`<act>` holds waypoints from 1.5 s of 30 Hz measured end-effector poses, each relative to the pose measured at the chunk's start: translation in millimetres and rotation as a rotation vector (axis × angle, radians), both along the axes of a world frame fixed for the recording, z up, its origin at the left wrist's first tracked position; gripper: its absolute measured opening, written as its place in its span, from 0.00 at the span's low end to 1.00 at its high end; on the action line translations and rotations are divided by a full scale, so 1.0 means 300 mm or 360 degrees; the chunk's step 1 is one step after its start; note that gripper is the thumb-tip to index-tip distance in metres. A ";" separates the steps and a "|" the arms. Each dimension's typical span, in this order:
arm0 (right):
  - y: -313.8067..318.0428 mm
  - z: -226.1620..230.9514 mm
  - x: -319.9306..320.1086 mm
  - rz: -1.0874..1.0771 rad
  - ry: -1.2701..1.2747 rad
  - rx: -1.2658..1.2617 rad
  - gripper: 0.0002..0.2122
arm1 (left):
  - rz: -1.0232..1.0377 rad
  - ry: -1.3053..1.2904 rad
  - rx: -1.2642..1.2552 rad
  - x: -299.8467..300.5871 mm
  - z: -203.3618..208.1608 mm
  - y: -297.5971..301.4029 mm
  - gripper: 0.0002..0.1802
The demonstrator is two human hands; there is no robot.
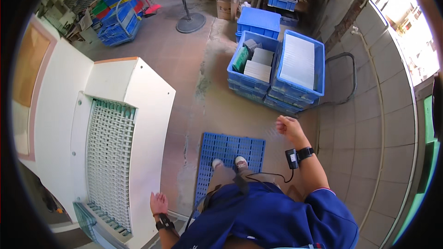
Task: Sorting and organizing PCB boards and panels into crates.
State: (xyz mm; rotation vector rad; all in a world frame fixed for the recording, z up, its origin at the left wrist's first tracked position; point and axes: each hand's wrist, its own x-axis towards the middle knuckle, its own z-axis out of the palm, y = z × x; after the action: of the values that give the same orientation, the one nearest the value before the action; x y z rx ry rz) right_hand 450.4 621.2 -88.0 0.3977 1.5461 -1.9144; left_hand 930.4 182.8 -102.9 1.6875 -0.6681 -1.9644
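White machine just beside left hand

Left: a big white machine with a grid panel stands beside the person, the left hand just by its near corner.
Under the feet: a flat blue plastic pallet.
Ahead: blue plastic crates, side by side, with flat packs inside.
Right: the right hand is up, near the tiled wall.
Far back: a round-based fan stand.
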 end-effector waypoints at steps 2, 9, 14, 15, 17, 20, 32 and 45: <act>0.050 -0.010 -0.016 -0.0091 -0.0025 -0.0105 0.09 | -0.0095 0.0022 0.0021 -0.175 0.027 -0.055 0.30; 0.132 0.024 -0.092 -0.0501 -0.0009 -0.0001 0.09 | -0.0502 0.0226 0.0089 -0.751 0.009 -0.181 0.18; 0.223 0.010 -0.184 -0.0771 0.0016 0.0035 0.09 | -0.0719 0.0316 0.0177 -1.067 -0.010 -0.221 0.17; 0.230 0.010 -0.195 -0.0782 0.0006 0.0037 0.09 | -0.0762 0.0283 0.0182 -1.112 -0.008 -0.228 0.16; 0.256 0.009 -0.234 -0.0815 -0.0009 0.0045 0.09 | -0.0841 0.0263 0.0204 -1.194 -0.010 -0.240 0.16; 0.303 0.024 -0.286 -0.0850 0.0007 0.0028 0.09 | -0.0905 0.0191 0.0206 -1.258 -0.029 -0.260 0.17; 0.553 -0.047 -0.884 -0.0547 -0.0079 0.0032 0.08 | -0.0692 0.0138 0.0131 -1.564 -0.144 -0.147 0.22; 0.440 -0.378 -1.920 0.0565 0.0621 0.1327 0.16 | -0.0789 -0.0082 0.0193 -1.962 -0.060 0.354 0.16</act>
State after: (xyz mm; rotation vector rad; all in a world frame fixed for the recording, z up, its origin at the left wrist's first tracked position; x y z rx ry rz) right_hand -125.7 753.2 -201.3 0.0665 2.4558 -1.0423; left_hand 341.8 289.0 -120.8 1.7727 -1.0912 -2.3377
